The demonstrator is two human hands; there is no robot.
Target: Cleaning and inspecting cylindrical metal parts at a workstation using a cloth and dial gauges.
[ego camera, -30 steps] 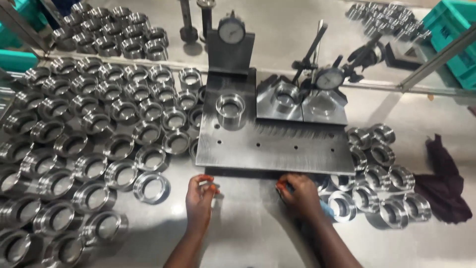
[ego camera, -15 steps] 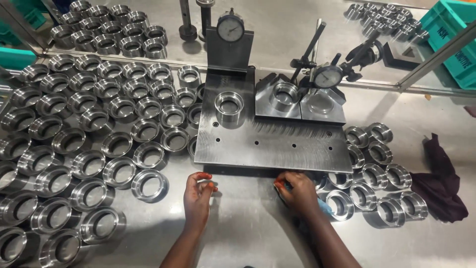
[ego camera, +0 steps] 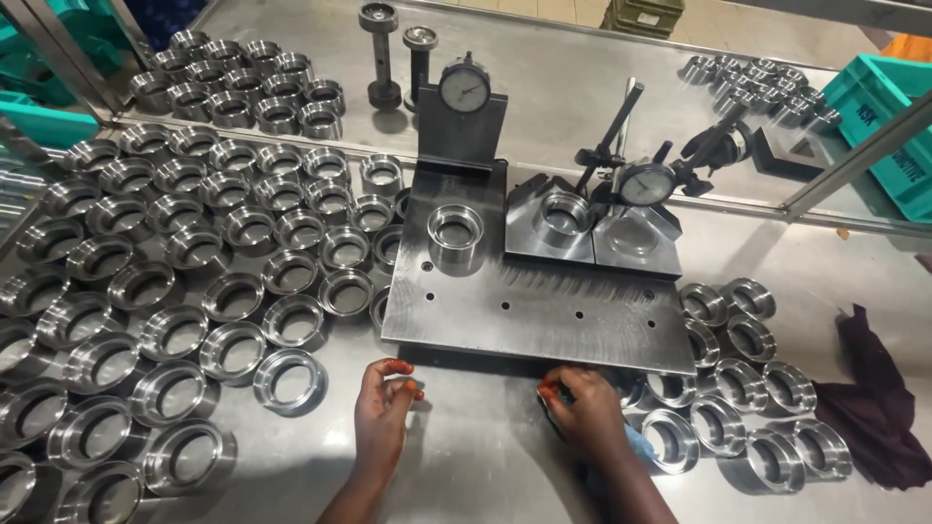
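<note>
My left hand (ego camera: 382,412) rests on the steel table just below the front edge of a grey metal gauge plate (ego camera: 544,311), fingers loosely curled with nothing in them. My right hand (ego camera: 585,412) sits at the plate's front edge, curled over a blue cloth (ego camera: 639,444). One steel ring (ego camera: 454,230) stands on the plate under a dial gauge (ego camera: 465,89). A second ring (ego camera: 562,213) sits in a V-block beside another dial gauge (ego camera: 647,184).
Several machined steel rings (ego camera: 160,291) fill the table on the left; more rings (ego camera: 738,388) lie at the right. A dark cloth (ego camera: 874,398) lies far right. Two pin gauges (ego camera: 381,53) stand at the back. Teal crates (ego camera: 888,116) sit at the upper right.
Both hands have stayed at the plate's front edge; the view has shifted slightly. Nothing was picked up or let go.
</note>
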